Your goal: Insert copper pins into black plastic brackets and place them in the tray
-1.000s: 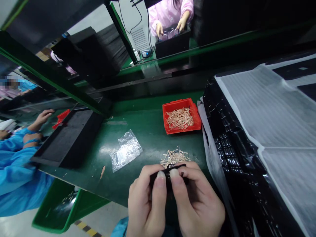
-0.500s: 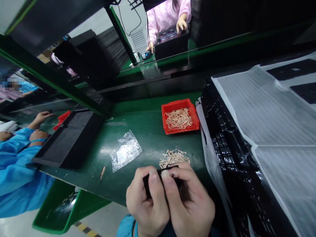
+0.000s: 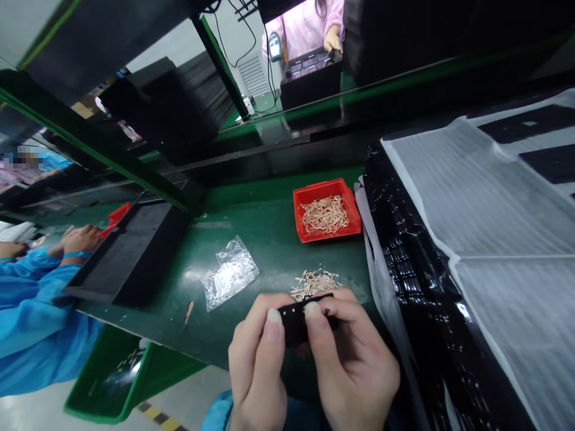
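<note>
Between my two hands is a small flat black part [image 3: 295, 328] with a few tiny gold dots near its upper edge. My left hand [image 3: 260, 359] grips its left end, thumb on the near face. My right hand [image 3: 353, 359] pinches the right end, its thumb pressing close to the top edge. The fingers behind the part are hidden. Just beyond my fingertips lies a loose pile of small tan strips [image 3: 317, 282] on the green bench [image 3: 269, 233]. More such strips [image 3: 326, 215] fill a red bin [image 3: 308, 237] farther back.
A clear plastic bag [image 3: 231, 272] lies left of my hands. A black tray [image 3: 130, 251] stands beside a co-worker's blue sleeves [image 3: 40, 311]. Black wrapped stock with white sheeting [image 3: 494, 203] borders the right. A green crate [image 3: 103, 383] is below the bench edge.
My thumbs have moved apart, exposing more of the black part's face. Across the bench, a person has lifted a scanner. The co-worker's hands at left have come together.
</note>
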`<move>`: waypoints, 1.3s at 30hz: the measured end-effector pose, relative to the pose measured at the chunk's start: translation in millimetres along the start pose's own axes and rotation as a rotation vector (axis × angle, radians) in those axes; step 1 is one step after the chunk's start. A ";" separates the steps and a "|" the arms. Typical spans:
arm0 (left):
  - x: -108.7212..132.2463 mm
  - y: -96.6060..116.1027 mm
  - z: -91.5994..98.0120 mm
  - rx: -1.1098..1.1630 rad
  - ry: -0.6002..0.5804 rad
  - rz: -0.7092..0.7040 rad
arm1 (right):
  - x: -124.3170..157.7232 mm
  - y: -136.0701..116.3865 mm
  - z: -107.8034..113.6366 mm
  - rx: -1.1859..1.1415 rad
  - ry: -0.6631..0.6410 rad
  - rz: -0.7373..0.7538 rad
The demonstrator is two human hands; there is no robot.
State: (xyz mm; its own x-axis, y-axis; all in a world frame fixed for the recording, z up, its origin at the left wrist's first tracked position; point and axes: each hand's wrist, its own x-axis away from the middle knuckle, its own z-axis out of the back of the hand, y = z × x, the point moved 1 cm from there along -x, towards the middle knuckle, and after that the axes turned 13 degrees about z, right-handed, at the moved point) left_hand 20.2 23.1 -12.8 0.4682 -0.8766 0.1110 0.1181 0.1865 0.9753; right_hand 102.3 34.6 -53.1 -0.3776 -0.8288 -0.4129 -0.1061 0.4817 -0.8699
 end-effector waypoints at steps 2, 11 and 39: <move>-2.2 0.8 4.1 -0.009 -0.057 -0.039 | -0.5 -0.8 0.0 -0.009 -0.005 -0.010; -10.4 3.8 8.4 -0.033 -0.139 -0.064 | -3.7 -1.5 0.9 -0.020 -0.029 0.049; -7.3 7.2 6.3 0.090 0.006 -0.003 | 9.4 -14.1 0.7 -0.054 0.108 -0.124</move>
State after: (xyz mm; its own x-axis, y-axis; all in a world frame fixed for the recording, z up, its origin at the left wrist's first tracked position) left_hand 12.1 28.0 -5.4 0.4730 -0.8745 0.1068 0.0409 0.1429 0.9889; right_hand 100.9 19.8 -44.9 -0.4553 -0.8488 -0.2689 -0.2062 0.3943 -0.8955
